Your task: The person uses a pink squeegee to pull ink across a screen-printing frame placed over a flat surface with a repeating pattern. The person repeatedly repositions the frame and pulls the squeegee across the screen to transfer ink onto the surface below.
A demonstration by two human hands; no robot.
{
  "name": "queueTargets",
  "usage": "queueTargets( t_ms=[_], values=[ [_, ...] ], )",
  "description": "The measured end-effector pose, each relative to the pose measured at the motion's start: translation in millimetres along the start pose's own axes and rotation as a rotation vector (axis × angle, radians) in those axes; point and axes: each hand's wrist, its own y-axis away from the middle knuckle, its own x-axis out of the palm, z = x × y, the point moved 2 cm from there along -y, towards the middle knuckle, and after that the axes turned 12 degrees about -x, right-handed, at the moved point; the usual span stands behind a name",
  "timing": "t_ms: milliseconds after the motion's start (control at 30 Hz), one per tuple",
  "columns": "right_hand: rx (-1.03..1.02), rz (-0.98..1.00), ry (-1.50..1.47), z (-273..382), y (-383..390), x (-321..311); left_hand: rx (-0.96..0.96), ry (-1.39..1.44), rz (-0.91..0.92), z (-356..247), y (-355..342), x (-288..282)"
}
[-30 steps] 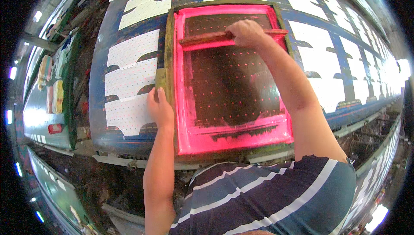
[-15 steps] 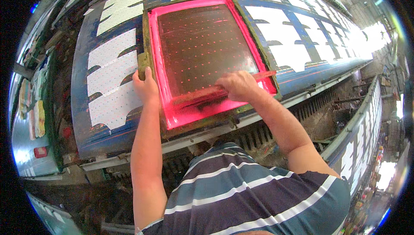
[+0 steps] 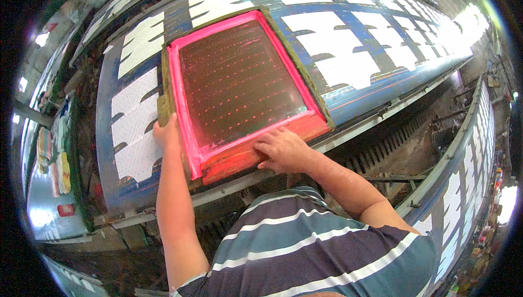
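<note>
A screen-printing frame (image 3: 292,38) lies on the long blue table (image 3: 354,101), its dark mesh (image 3: 239,79) marked with rows of pink dots. Bright pink ink (image 3: 180,93) runs round the inner border. My left hand (image 3: 168,133) is closed on a block at the frame's left side, thumb on top. Along the near end of the frame leans a wide squeegee (image 3: 229,158), stained red-orange. Over its upper edge my right hand (image 3: 283,150) is curled, gripping near the middle; some fingertips are hidden. Dotted white cut pieces (image 3: 133,158) lie left of the frame.
More white pieces (image 3: 332,41) lie in rows along the table to the right. A metal rail (image 3: 348,139) follows its near edge, just before my body. Folded cloths (image 3: 61,166) rest on a bench at left. Another table with white pieces (image 3: 452,204) stands at right.
My right hand has drawn the squeegee toward me, from the lower mesh to the frame's near end, and its broad face now shows. My left hand keeps its hold. The view has shifted.
</note>
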Motion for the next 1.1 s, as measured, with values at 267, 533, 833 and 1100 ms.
queueTargets(
  t_ms=[267,533,833,1100],
  values=[
    [0.18,-0.34,-0.046,-92.8,92.5,-51.4,-0.171,0.22,0.101,-13.4,9.3,-0.6],
    [0.572,-0.299,-0.048,-176.2,115.2,-48.8,-0.214,0.194,0.035,-17.9,9.9,-1.1],
    [0.69,-0.262,-0.107,-186.3,84.0,-38.5,-0.205,0.113,0.06,-22.7,9.7,-1.9],
    [0.719,-0.354,-0.143,-182.3,71.4,-50.4,-0.245,0.273,0.123,-8.7,3.9,-2.0]
  ],
)
